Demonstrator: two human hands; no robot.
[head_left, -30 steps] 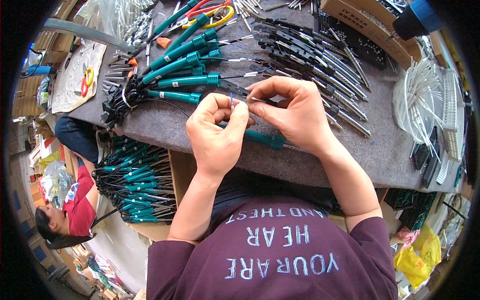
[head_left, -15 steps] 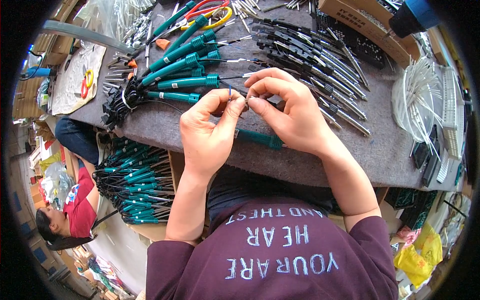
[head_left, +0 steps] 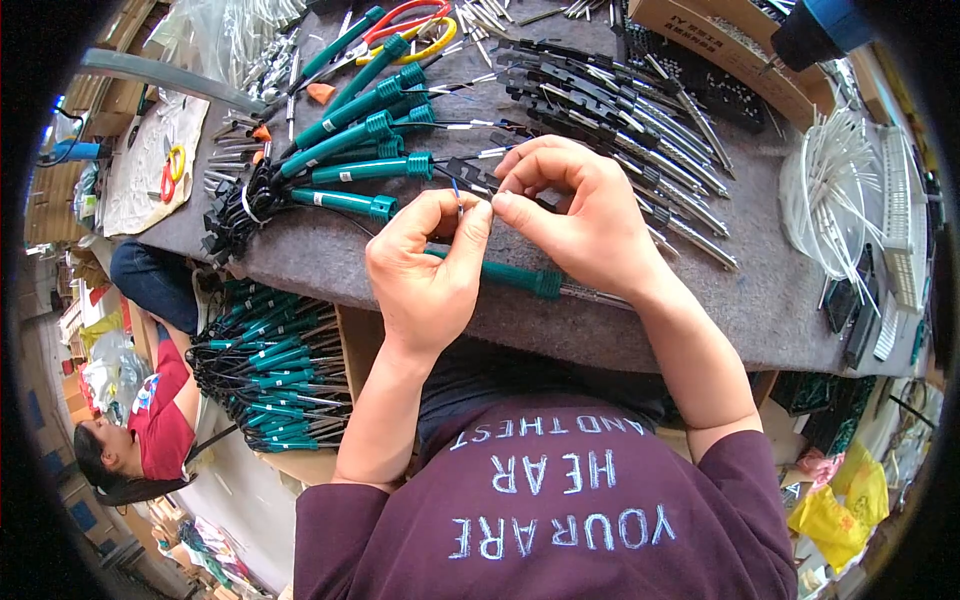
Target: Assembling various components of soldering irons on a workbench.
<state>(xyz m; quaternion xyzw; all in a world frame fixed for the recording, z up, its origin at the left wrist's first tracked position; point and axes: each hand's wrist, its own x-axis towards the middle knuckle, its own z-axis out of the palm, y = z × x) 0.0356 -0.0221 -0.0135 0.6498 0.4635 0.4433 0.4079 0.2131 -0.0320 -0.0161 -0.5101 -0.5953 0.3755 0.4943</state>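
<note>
My left hand (head_left: 428, 270) is closed, thumb against forefinger, on a thin wire (head_left: 457, 190) with a blue stretch that pokes up from the pinch. My right hand (head_left: 585, 215) meets it tip to tip, its thumb and forefinger pressed together; whatever small end they hold is hidden. Below both hands a green soldering iron handle (head_left: 535, 281) lies on the grey cloth (head_left: 640, 325), its metal shaft running right under my right wrist. Left of my hands, several green handles (head_left: 345, 125) lie fanned out, wires at their ends, black cables (head_left: 240, 215) tied in a bundle.
Black clips with metal rods (head_left: 640, 130) lie in rows beyond my right hand. Farther right are a bag of white ties (head_left: 835, 200) and a cardboard box (head_left: 700, 40). Scissors (head_left: 172, 172) lie far left. Finished-looking green irons (head_left: 275, 365) are piled below the table, near a seated person (head_left: 160, 410).
My left hand has shifted slightly right and down, staying pinched against the right fingertips. More of the green handle shows between my hands, and its metal shaft is now visible.
</note>
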